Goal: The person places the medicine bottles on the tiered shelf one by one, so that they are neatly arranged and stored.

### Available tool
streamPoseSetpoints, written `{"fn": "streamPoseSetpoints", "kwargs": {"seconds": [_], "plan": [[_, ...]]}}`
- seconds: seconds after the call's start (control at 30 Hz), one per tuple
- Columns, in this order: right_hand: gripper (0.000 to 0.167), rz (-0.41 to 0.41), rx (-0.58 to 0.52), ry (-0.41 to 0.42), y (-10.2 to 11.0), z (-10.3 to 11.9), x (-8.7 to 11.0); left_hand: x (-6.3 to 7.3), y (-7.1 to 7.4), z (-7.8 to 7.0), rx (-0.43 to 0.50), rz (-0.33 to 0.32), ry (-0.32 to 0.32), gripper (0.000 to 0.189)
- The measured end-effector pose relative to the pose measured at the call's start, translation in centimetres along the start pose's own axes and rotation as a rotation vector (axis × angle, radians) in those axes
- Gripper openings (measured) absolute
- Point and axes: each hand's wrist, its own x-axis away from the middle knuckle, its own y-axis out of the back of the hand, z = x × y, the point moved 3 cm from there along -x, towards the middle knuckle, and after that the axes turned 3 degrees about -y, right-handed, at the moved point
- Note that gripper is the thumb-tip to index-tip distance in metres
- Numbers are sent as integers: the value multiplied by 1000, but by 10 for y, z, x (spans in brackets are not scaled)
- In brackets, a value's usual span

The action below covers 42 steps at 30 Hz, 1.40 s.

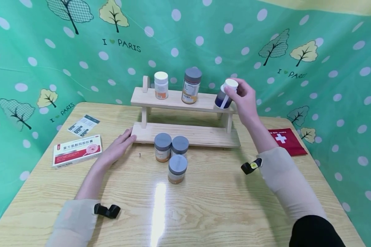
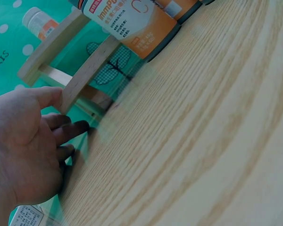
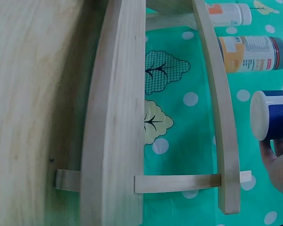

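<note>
My right hand [image 1: 246, 99] grips a dark blue bottle [image 1: 221, 99] with a white cap and a white label strip, its fingers around the upper part. In the right wrist view the bottle's pale base is slightly apart from the upper board, at the right end of the wooden two-tier rack [image 1: 185, 133]. My left hand [image 1: 119, 147] touches the left end of the lower board, thumb at the front corner in the left wrist view. On the upper tier stand a small white bottle [image 1: 161, 85] and a grey-capped supplement bottle [image 1: 191, 85].
Three grey-capped jars [image 1: 177, 168] stand close together before the rack. Left on the table lie a red and white medicine box [image 1: 77, 151] and a blister sheet [image 1: 83, 125]. A red first aid pouch [image 1: 288, 141] lies right, beside my forearm. A green dotted cloth [image 1: 185, 41] hangs behind.
</note>
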Motion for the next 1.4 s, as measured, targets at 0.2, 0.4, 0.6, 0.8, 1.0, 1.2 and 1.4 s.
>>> {"fn": "streamPoseSetpoints", "kwargs": {"seconds": [0.2,0.4,0.6,0.8,1.0,1.2,1.4], "plan": [[33,-15,-14,-42,-1,-2,-14,0,-1,0,3,-1,3,83],[34,-18,15,-56,-3,-4,-21,0,-1,1,15,-1,4,83],[31,-15,34,-49,-6,-8,-24,0,-3,-1,25,-1,10,84],[32,-15,32,-56,-7,-12,-25,0,-2,-2,33,-4,8,84],[36,-13,35,-86,-8,-16,-26,1,-2,-2,30,-6,5,83],[40,-3,18,-110,-10,-19,-26,2,-1,-2,34,-5,11,83],[42,6,24,-105,-12,-20,-25,2,-1,-2,56,-5,4,81]]}}
